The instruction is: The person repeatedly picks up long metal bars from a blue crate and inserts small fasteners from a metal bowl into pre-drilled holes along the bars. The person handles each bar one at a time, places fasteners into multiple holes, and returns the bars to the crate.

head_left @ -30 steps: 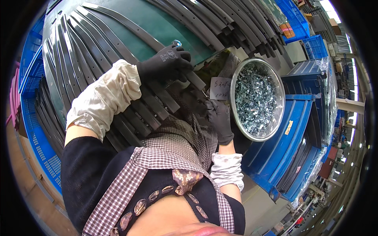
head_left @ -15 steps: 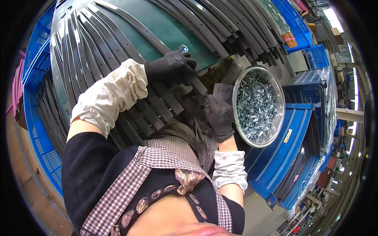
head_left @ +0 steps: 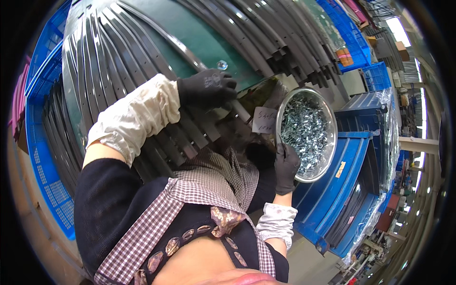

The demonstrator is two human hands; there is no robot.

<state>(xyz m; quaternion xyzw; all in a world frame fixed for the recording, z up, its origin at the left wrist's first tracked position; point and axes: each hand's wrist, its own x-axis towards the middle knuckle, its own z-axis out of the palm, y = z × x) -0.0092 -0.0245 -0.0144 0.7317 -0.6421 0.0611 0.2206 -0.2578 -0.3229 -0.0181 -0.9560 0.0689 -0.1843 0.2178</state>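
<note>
My left hand (head_left: 207, 89), in a black glove, is closed round a long dark metal strip (head_left: 241, 111); the strip's end sticks out past my fingers toward my apron. My right hand (head_left: 287, 167), gloved too, is at the near left rim of a round steel bowl (head_left: 336, 142). Its fingers are curled, and whatever they hold is hidden. Many small shiny metal clips (head_left: 304, 130) fill the bowl. Just beyond my left hand, a small shiny round piece (head_left: 222, 65) lies on the green tabletop (head_left: 190, 31).
More dark strips (head_left: 102, 61) lie side by side under my left forearm, and another row (head_left: 266, 33) lies at the far side. A paper tag (head_left: 264, 120) with handwriting sits left of the bowl. Blue crates (head_left: 50, 190) stand at the left, a blue metal bin (head_left: 327, 190) at the right.
My right hand has left the strip's end and moved right to the bowl's rim, uncovering the paper tag. My left hand stays closed on the strip.
</note>
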